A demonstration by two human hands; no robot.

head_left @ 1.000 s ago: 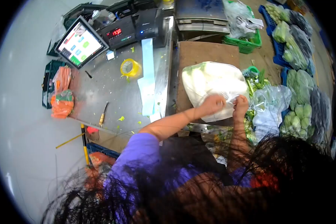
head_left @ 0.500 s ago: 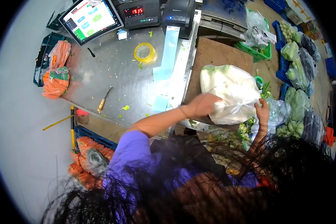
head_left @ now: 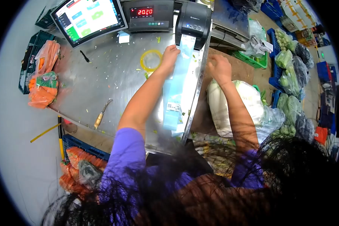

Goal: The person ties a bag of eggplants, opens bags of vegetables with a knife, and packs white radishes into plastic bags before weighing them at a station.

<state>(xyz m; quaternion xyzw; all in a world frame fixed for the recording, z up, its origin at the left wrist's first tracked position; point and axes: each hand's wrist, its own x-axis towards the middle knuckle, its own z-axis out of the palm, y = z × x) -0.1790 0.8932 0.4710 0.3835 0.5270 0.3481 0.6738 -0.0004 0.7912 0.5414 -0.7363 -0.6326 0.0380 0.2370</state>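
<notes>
My left hand point(head_left: 170, 56) is at the left edge of the pale blue label strip point(head_left: 186, 52), just below the black label printer point(head_left: 193, 22); its fingers are closed, and whether they pinch the strip is hard to make out. My right hand point(head_left: 220, 69) hangs above the brown board, fingers bent, its grip unclear. Below it lies the clear bag of white vegetables point(head_left: 218, 107), partly covered by my right forearm. The strip runs down the metal table point(head_left: 120, 81) to a printed label.
A yellow tape roll point(head_left: 142, 62), a wooden-handled hooked knife point(head_left: 98, 119) and bagged carrots point(head_left: 44, 90) lie to the left. Behind are a screen point(head_left: 88, 19) and a scale display point(head_left: 145, 12). Green basket point(head_left: 265, 60) and bagged greens point(head_left: 290, 109) stand right.
Both hands have left the bag; my left hand has moved up to the label strip, my right hand up over the board. The display reading has changed from 19.15 to 20.20.
</notes>
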